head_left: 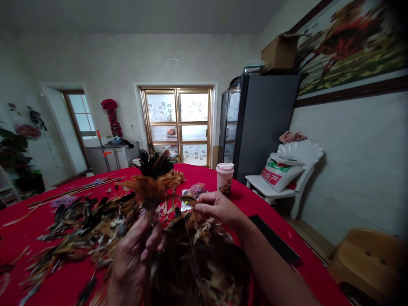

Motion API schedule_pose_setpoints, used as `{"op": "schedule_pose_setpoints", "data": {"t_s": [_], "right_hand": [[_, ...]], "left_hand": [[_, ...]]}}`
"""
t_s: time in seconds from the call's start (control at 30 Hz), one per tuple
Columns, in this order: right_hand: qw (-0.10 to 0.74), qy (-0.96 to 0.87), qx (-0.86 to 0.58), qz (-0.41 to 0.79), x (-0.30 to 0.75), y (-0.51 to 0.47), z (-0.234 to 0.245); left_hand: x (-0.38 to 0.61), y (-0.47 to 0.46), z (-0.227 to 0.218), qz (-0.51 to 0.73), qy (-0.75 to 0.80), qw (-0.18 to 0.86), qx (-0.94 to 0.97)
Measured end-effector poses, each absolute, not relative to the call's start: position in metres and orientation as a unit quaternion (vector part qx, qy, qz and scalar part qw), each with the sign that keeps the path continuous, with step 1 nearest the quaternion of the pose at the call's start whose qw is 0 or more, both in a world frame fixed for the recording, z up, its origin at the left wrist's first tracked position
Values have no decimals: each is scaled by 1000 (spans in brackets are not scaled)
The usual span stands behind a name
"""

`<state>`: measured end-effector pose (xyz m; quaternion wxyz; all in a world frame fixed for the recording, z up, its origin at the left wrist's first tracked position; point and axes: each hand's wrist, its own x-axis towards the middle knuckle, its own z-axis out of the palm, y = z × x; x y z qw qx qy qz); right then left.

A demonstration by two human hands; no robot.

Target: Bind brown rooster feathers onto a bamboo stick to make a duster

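Note:
My left hand (134,248) is wrapped round the lower part of a feather duster (151,187), whose head stands upright with brown-orange feathers below and black ones on top. To its right, my right hand (218,207) pinches a small brown feather (188,199) between thumb and fingertips, close to the duster's side. A thin thread (193,250) runs down below the hands. Under them lies a large heap of loose brown and cream feathers (210,272), apparently in a red-rimmed container that my forearm partly hides.
Dark and brown feathers (92,225) spread over the red tablecloth (178,168) on the left, near thin sticks (76,189). A lidded pink cup (225,176), tangled pink string (197,188) and a black flat strip (274,239) lie around the right. A white chair (270,193) holds a sack.

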<state>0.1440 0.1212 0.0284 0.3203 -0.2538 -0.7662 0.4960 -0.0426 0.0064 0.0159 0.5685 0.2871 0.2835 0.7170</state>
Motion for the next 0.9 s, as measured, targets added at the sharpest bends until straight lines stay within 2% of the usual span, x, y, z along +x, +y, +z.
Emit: {"op": "schedule_pose_setpoints", "data": {"t_s": [0.17, 0.27, 0.43, 0.6, 0.9], "right_hand": [[252, -794, -314, 455, 158, 133, 25], [272, -796, -326, 432, 167, 132, 30], [344, -787, -256, 443, 171, 110, 51], [339, -799, -193, 458, 171, 86, 61], [356, -879, -172, 265, 157, 75, 55]], "left_hand": [[-45, 2, 23, 746, 289, 531, 281], [-47, 1, 26, 757, 302, 508, 280], [-42, 7, 12, 716, 301, 566, 276], [-21, 12, -2, 674, 324, 596, 293], [-3, 6, -14, 624, 341, 621, 331]]}}
